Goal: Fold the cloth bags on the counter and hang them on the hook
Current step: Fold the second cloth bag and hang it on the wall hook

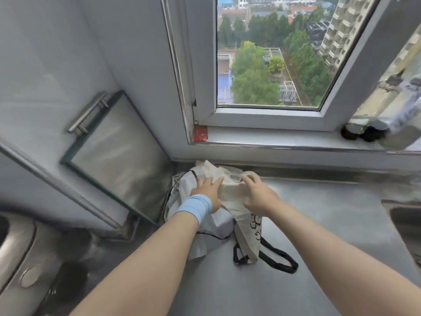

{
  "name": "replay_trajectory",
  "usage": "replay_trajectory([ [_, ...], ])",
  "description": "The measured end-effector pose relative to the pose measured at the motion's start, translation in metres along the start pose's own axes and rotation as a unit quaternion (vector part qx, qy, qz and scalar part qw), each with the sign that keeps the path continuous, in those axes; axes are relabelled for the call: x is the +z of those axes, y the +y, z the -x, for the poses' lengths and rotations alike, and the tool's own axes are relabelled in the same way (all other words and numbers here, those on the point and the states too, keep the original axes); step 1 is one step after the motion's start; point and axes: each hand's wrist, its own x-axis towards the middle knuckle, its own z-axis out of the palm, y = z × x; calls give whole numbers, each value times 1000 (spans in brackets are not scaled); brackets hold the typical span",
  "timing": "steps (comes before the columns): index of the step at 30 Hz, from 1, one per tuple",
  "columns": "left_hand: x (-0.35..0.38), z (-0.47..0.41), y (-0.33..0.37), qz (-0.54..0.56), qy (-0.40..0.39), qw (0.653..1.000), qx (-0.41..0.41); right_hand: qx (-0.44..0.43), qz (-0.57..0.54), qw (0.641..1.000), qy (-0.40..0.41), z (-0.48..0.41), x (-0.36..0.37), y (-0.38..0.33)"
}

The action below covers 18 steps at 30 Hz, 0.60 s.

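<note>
A heap of cloth bags lies on the steel counter (319, 213) below the window. On top is a cream bag (232, 192). Under it lies a white bag with thin black cord (218, 220). A cream bag with black print and black handles (249, 238) trails toward me. My left hand (208, 190), with a blue wristband, rests on the left side of the top bag with fingers spread. My right hand (257, 193) grips the top bag's right edge with curled fingers. No hook is in view.
A glass-fronted panel (118, 160) leans against the wall left of the bags. A sink edge (401, 215) sits at the far right, a steel pot (16, 242) at the far left. The window sill (296, 142) holds a red packet and dark items.
</note>
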Motion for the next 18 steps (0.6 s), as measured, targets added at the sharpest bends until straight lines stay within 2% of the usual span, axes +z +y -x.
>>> replay_trajectory([
  [3,3,-8,2,-35,9,999,-11,10,53,997,-50,-20,4,4],
  [5,-1,-10,4,-70,47,996,0,25,3,999,-43,-30,-1,5],
  [7,-9,-11,10,-94,92,991,20,29,-69,997,11,-33,-13,6],
  [9,-23,-11,25,-110,117,986,43,-14,-121,991,52,-29,-33,5],
  [12,-51,-7,54,-127,158,977,62,-89,-188,976,62,-22,-68,4],
  [16,-91,4,80,-53,194,980,3,-81,-232,963,111,-21,-102,14],
  [18,-107,8,85,-24,206,978,-14,-35,-261,961,83,-19,-111,27],
])
